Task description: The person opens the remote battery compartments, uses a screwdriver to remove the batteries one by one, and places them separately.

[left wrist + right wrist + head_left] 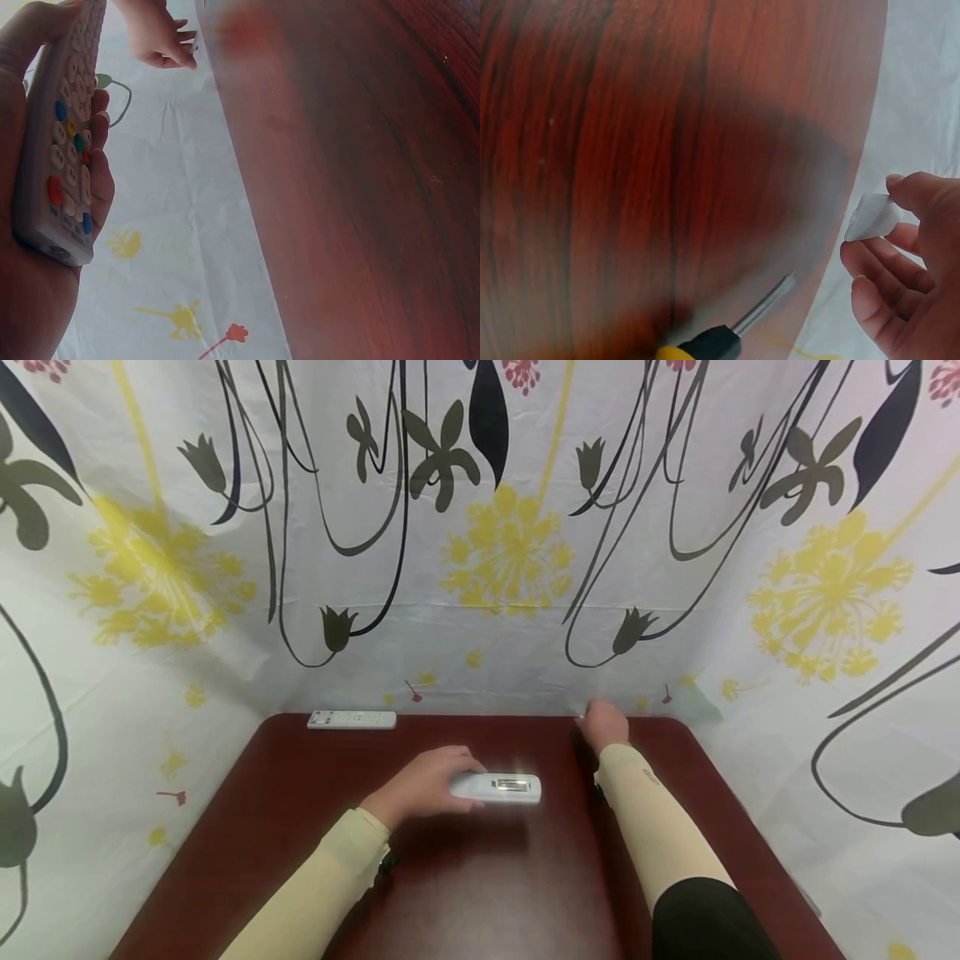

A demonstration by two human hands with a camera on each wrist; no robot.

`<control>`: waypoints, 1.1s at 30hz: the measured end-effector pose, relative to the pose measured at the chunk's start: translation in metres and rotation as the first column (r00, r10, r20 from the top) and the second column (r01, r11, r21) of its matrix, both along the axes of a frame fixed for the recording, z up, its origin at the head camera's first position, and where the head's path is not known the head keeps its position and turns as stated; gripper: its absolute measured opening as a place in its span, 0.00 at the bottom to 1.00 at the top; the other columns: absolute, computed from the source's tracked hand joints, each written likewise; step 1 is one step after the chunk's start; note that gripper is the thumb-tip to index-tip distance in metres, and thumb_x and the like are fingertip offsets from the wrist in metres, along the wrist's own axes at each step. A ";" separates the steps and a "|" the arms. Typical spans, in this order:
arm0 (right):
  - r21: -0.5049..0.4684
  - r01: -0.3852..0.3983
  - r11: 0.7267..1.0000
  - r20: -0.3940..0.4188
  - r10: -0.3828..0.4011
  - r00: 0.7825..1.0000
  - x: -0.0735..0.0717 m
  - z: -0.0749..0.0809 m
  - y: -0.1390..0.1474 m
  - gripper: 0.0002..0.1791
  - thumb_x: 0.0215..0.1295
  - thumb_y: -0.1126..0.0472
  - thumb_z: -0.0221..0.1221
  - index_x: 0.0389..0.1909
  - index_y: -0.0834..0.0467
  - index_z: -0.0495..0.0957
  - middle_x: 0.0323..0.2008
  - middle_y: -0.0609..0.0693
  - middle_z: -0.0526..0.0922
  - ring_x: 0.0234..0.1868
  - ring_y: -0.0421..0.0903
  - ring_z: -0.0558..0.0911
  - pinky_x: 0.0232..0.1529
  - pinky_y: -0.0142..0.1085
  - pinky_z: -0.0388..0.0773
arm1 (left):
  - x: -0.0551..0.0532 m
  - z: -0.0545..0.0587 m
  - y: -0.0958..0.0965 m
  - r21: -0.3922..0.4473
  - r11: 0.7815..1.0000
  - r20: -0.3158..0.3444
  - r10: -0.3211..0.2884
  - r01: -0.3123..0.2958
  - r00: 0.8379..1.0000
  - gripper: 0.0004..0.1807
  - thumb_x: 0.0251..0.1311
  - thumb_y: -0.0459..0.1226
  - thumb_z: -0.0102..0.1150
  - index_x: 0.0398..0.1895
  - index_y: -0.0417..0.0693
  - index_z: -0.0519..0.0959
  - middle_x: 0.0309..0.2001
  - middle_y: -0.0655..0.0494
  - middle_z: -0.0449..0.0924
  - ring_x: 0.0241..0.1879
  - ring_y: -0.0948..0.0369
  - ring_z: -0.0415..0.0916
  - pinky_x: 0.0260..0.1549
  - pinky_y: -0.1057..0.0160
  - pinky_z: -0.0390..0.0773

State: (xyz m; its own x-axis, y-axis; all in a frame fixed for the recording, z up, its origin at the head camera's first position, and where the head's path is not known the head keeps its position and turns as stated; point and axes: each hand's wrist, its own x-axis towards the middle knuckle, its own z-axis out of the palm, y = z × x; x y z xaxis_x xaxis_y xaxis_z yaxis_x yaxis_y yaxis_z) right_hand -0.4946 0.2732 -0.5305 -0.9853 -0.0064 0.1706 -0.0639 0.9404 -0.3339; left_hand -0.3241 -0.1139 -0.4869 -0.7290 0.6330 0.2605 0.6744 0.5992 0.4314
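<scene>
My left hand (431,783) grips a white remote control (474,787), its back turned up in the head view. Near its right end is an uncovered battery compartment (513,785); whether batteries are in it is too small to tell. In the left wrist view the button side of the remote (61,150) shows, with coloured keys. At the table's far edge, my right hand (604,727) pinches a small white plastic piece (873,216) that looks like a battery cover, between thumb and fingers. A screwdriver (731,328) with a yellow and black handle is near that hand.
Another white remote control (352,720) lies along the far left edge of the dark red wooden table (480,877). White cloth with a flower print (480,643) hangs close behind the table and along both sides.
</scene>
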 end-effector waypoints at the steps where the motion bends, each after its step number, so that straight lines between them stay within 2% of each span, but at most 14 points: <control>1: 0.005 0.006 1.000 0.005 -0.006 1.000 0.000 0.000 0.000 0.16 0.76 0.57 0.70 0.31 0.62 0.80 0.28 0.58 0.84 0.31 0.59 0.84 0.36 0.58 0.83 | 0.000 0.000 0.000 0.000 1.000 0.000 0.000 0.000 1.000 0.22 0.61 0.54 0.82 0.57 0.63 0.88 0.46 0.71 0.80 0.44 0.66 0.75 0.47 0.61 0.80; 10: 0.015 0.033 0.999 0.033 -0.033 0.999 -0.004 -0.003 -0.002 0.16 0.77 0.56 0.69 0.32 0.63 0.81 0.29 0.58 0.85 0.31 0.61 0.86 0.36 0.59 0.85 | 0.000 0.005 0.001 0.002 1.000 0.003 -0.004 0.004 1.000 0.23 0.62 0.56 0.81 0.57 0.64 0.88 0.47 0.70 0.80 0.45 0.66 0.75 0.48 0.61 0.80; 16: 0.003 0.037 0.999 0.042 -0.037 0.998 -0.009 -0.012 0.002 0.15 0.76 0.58 0.71 0.31 0.63 0.83 0.30 0.59 0.86 0.34 0.62 0.87 0.39 0.60 0.85 | -0.001 0.003 0.002 -0.005 1.000 0.006 0.005 -0.005 1.000 0.23 0.62 0.56 0.81 0.57 0.64 0.88 0.47 0.70 0.80 0.45 0.66 0.75 0.48 0.61 0.80; 19: -0.004 0.032 0.999 0.051 -0.032 0.998 -0.007 -0.017 0.004 0.12 0.75 0.59 0.70 0.34 0.63 0.84 0.33 0.60 0.88 0.37 0.63 0.88 0.41 0.61 0.86 | -0.002 0.000 0.002 -0.012 1.000 0.012 0.007 -0.007 1.000 0.23 0.61 0.56 0.81 0.57 0.64 0.88 0.47 0.70 0.80 0.45 0.66 0.75 0.48 0.62 0.80; 26: -0.009 0.025 1.000 0.058 -0.024 0.998 0.003 -0.015 0.004 0.12 0.77 0.59 0.69 0.38 0.64 0.85 0.36 0.62 0.89 0.39 0.64 0.88 0.42 0.60 0.86 | -0.001 -0.002 0.004 -0.013 1.000 0.020 0.004 -0.003 1.000 0.24 0.61 0.57 0.80 0.57 0.64 0.88 0.47 0.71 0.80 0.45 0.66 0.76 0.47 0.62 0.80; 33: 0.000 0.041 0.999 0.035 -0.041 0.999 -0.002 -0.021 0.004 0.15 0.77 0.56 0.69 0.37 0.65 0.83 0.35 0.63 0.87 0.39 0.65 0.87 0.42 0.61 0.85 | 0.000 0.001 0.005 -0.011 1.000 0.029 0.009 -0.009 1.000 0.24 0.61 0.57 0.81 0.57 0.65 0.87 0.47 0.71 0.80 0.45 0.66 0.75 0.48 0.62 0.80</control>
State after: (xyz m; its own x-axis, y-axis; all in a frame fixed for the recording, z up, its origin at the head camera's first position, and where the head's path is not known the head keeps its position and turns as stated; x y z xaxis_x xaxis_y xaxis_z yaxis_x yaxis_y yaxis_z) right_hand -0.4970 0.2776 -0.5517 -0.9902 0.0344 0.1355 -0.0132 0.9418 -0.3360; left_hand -0.3241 -0.1088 -0.4856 -0.7420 0.6290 0.2319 0.6561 0.6102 0.4441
